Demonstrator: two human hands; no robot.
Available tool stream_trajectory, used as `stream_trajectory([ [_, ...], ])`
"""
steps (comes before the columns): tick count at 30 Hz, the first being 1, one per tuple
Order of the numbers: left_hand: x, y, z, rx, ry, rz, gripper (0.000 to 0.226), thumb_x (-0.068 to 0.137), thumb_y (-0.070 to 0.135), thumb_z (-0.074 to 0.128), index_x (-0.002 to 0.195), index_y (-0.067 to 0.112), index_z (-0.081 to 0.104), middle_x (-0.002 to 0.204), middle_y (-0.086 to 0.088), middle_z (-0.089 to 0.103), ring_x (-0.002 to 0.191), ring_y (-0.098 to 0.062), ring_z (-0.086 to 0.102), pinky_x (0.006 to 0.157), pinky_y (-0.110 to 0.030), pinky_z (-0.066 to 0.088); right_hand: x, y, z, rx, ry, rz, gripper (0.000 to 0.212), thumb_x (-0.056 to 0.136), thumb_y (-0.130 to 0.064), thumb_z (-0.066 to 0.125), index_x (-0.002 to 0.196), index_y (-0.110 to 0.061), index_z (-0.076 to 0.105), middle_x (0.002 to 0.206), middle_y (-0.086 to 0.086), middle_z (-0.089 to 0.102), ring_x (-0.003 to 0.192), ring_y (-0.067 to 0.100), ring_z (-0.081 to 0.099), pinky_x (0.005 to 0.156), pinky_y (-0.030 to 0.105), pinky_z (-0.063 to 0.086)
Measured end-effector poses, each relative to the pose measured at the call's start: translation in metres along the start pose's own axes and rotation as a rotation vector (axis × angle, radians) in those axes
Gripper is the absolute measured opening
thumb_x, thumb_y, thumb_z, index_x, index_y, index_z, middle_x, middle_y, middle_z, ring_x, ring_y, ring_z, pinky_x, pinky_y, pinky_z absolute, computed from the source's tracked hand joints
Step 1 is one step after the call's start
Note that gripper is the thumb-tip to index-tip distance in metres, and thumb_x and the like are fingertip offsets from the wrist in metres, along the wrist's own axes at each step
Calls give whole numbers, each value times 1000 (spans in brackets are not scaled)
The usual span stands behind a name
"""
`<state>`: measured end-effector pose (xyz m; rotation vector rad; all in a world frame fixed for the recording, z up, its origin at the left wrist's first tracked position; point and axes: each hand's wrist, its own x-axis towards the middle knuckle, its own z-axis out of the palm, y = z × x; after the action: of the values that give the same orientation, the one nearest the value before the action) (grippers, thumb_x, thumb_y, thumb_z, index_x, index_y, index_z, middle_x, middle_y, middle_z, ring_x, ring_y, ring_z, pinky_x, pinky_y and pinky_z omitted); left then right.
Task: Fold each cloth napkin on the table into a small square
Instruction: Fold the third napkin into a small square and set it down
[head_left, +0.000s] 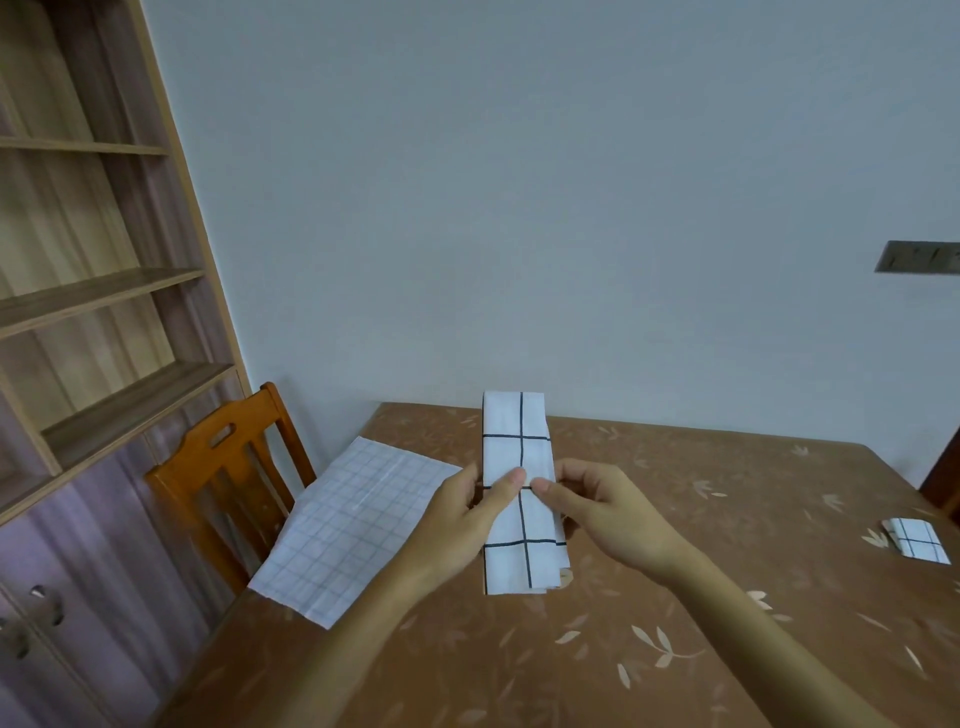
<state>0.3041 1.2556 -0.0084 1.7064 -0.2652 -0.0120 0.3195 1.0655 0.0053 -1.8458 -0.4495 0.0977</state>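
A white napkin with dark grid lines (517, 447), folded into a long narrow strip, is held upright above the table. My left hand (467, 514) and my right hand (587, 506) both pinch it at its middle, thumbs nearly touching. A second white napkin with a fine pale grid (348, 530) lies spread flat on the table's left edge, partly hanging over it. A third napkin (917, 540), folded into a small square, lies at the right side of the table.
The table (649, 649) has a brown cover with a leaf pattern. An orange wooden chair (228, 483) stands at its left side. A wooden bookshelf (93, 291) fills the left wall. A dark chair edge (943, 478) shows at the far right.
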Motion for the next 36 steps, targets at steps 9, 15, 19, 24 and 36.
stream_trajectory([
  [9,7,0,9,115,275,154,17,97,33,61,107,21,69,93,7,77,85,-7,74,78,-40,62,1,0,10,49,17,-18,34,103,-27,49,99,-1,70,94,18,74,86,35,72,79,48,58],
  [15,10,6,3,50,170,87,24,99,33,57,103,14,72,95,-4,78,89,-19,75,82,-51,60,0,-3,5,167,46,7,21,101,-19,54,111,-12,71,99,17,76,91,32,73,85,50,57],
  [19,11,5,-10,53,51,4,35,101,30,54,98,0,71,98,-16,76,94,-30,74,85,-60,56,-2,-2,-2,235,39,77,29,103,-28,49,112,-12,72,103,13,76,97,38,71,89,55,54],
  [24,10,8,-11,-51,20,-41,17,99,20,59,107,20,74,104,-3,78,97,-22,75,86,-54,59,-3,0,-5,241,38,52,25,102,-20,50,113,-13,72,105,13,76,99,38,71,91,58,53],
  [36,12,-1,-12,-259,1,-97,35,101,3,44,82,5,74,87,-19,71,73,-24,67,56,-27,53,-4,22,-2,475,110,91,36,96,-1,41,76,-10,69,80,12,68,72,25,62,62,26,51],
])
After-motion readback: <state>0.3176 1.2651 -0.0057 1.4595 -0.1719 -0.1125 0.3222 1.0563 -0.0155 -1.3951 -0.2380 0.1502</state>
